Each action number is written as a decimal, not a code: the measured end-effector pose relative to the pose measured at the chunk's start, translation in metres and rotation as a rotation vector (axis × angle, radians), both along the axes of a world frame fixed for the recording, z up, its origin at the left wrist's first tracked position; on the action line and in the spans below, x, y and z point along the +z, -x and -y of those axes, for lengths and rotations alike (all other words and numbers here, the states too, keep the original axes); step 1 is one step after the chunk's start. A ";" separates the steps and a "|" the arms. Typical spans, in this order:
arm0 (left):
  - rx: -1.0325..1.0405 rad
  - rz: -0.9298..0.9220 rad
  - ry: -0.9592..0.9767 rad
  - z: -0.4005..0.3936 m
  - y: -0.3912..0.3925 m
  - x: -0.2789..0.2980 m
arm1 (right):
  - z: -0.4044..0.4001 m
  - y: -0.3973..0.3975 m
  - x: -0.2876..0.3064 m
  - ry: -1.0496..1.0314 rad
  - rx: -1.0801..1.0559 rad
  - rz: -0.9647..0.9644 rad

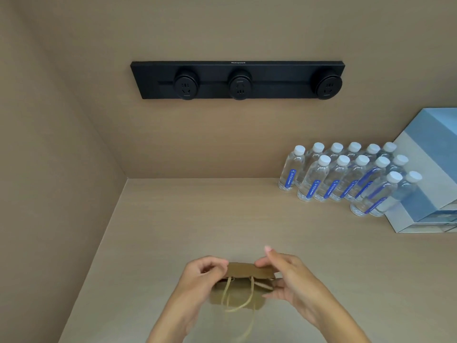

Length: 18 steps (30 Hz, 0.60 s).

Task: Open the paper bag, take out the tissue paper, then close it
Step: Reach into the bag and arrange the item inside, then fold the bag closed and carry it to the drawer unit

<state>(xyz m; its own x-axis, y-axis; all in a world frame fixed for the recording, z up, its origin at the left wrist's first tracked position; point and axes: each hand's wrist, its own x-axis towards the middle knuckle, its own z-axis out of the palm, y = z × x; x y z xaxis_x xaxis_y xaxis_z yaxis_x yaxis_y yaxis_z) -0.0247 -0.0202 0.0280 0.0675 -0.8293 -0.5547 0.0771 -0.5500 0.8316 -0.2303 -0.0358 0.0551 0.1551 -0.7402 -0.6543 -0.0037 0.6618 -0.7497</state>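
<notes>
Beige wood-grain panels form the back wall and left wall of a recess, and a matching counter (173, 219) runs across the bottom of it. On the back wall hangs a black power strip (237, 80) with 3 round sockets, 1 near each end and 1 in the middle. At the counter's back right corner stand water bottles (346, 177) with white caps and blue labels, packed close in rows, and just beside them on the right, touching the outer ones, lies a stack of blue and white boxes (430, 184) that runs off the right edge. Near the front edge of the counter, about midway along it, both hands hold a small brown paper bag (238, 288). The left hand (200, 276) pinches the left end of the bag's folded top between thumb and fingers, closed on the paper. The right hand (289, 278) grips the right end the same way, thumb below and fingers on top, with 1 fingertip raised clear of the bag. The top strip of the bag is folded over toward the person, and pale twine handles (237, 300) hang loose down its front face. Whether the bag rests on the counter or is lifted just off it cannot be told.
</notes>
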 end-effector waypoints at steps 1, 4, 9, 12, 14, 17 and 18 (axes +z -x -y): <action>-0.022 0.024 0.008 -0.001 0.000 -0.001 | -0.001 -0.001 -0.002 0.045 0.000 -0.014; -0.053 0.043 0.050 -0.003 -0.001 -0.006 | -0.009 -0.003 -0.016 0.178 0.022 -0.112; -0.140 0.330 0.215 -0.005 0.006 -0.028 | -0.017 -0.007 -0.045 0.310 0.034 -0.319; -0.142 0.422 0.286 -0.004 0.008 -0.037 | -0.022 -0.007 -0.063 0.402 -0.017 -0.392; -0.111 0.389 0.289 -0.002 0.004 -0.043 | -0.023 -0.004 -0.074 0.443 -0.040 -0.417; -0.093 0.317 0.283 -0.002 -0.003 -0.051 | -0.024 -0.002 -0.085 0.443 -0.078 -0.395; -0.091 0.301 0.293 -0.002 -0.004 -0.054 | -0.024 -0.002 -0.088 0.444 -0.103 -0.381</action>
<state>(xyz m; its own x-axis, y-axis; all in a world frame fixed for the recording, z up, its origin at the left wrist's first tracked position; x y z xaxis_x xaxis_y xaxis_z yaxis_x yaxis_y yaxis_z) -0.0203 -0.0182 -0.0265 0.1101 -0.9590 -0.2610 -0.2310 -0.2801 0.9318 -0.2282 -0.0121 -0.0327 -0.1174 -0.9546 -0.2739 -0.2793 0.2964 -0.9133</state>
